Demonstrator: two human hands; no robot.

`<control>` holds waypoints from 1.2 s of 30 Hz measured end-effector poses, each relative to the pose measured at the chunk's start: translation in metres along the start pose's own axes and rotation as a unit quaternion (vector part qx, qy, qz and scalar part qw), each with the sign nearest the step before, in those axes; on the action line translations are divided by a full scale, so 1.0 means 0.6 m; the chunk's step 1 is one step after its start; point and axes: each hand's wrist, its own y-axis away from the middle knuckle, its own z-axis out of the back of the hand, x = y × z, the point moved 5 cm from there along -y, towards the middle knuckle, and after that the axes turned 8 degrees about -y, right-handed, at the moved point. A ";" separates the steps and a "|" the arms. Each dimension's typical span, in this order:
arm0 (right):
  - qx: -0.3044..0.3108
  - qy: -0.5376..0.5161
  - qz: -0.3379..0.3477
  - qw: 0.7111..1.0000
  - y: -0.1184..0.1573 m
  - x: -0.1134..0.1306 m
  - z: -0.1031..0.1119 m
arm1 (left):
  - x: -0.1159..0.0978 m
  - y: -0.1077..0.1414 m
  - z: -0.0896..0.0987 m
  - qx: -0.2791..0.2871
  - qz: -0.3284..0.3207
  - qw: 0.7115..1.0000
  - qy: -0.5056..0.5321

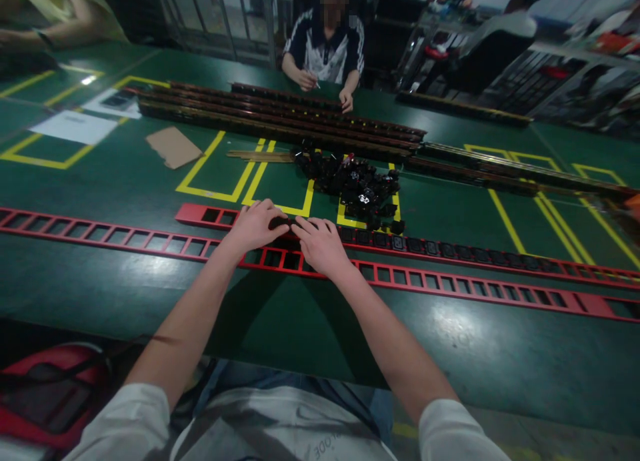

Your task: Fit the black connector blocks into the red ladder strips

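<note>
A red object [47, 394], cut off at the lower left, lies below the table's near edge; its type is hard to make out. The near rail [375, 273], red with open windows, crosses the table [165, 294] from the left edge to the right, passing under the forearms. Just beyond it lies the far rail [190, 214], also red, with a row of black sockets [397, 243] seated right of the hands.

Left hand [256, 227] and right hand [320, 244] rest on the far rail, fingertips almost meeting over a dark part [281, 223]. Fingers are bent; whether either hand grips the part cannot be told, as the hands cover most of it.

Directly beyond is a loose pile [353, 184] of black parts, covering some yellow tape [210, 195]; individual pieces merge. Left of it lie thin strips [260, 156], a brown card [174, 147] and white paper [75, 127]. A bundle of dark rails [280, 114] lies across the table behind.

The surface is green, with glare near the front. A co-worker [327, 51] sits opposite, both hands above the tabletop. Farther back, a black chair [483, 64] and other people are blurred.
</note>
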 end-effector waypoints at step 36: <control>0.003 0.015 0.014 1.000 0.003 -0.002 -0.001 | 0.075 0.043 0.013 -0.260 0.029 0.947 0.189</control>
